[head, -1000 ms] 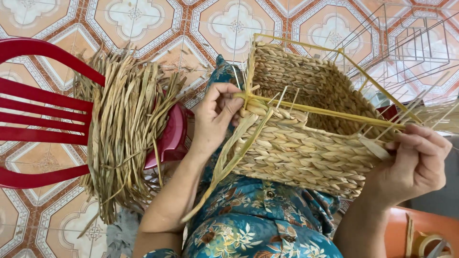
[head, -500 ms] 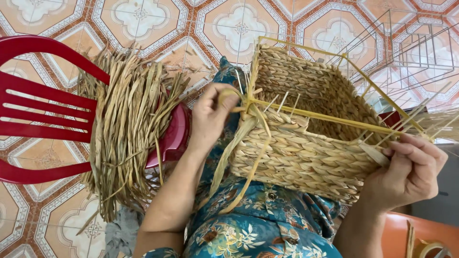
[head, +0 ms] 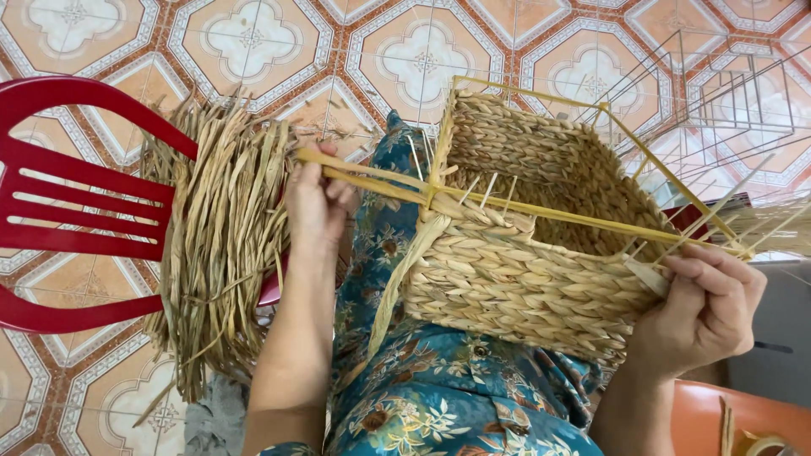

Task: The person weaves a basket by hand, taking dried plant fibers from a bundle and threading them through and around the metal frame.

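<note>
Head view, looking straight down: nearest the camera lies the person's lap in blue floral cloth [head: 439, 405], and on it rests the half-woven rectangular basket of pale straw braid on a yellow wire frame [head: 515, 287], the landmark for the rest.

At the basket's near right corner the right hand [head: 701, 308] is closed, thumb and fingers pinching the woven wall together with a flat pale strand end that sticks out there. Thin upright stakes bristle from the rim just above that hand. Below the hand, at the bottom right edge, an orange plastic surface [head: 701, 418] shows, with a roll of tape partly cut off by the frame.

Left of the basket, the left hand [head: 317, 203] is closed around a long flat yellow straw strand [head: 372, 181], which runs taut from the fist across to the basket's near left corner and on along the front rim. A loose strand hangs down from that same corner over the lap.

Further left, touching the left forearm, a thick bundle of dry straw strands [head: 220, 253] is draped over the seat of a red plastic chair [head: 76, 203].

Beyond the basket, to its far right, stand bare metal wire frames [head: 726, 93]. Under everything spreads the patterned orange and white tiled floor [head: 253, 42].
</note>
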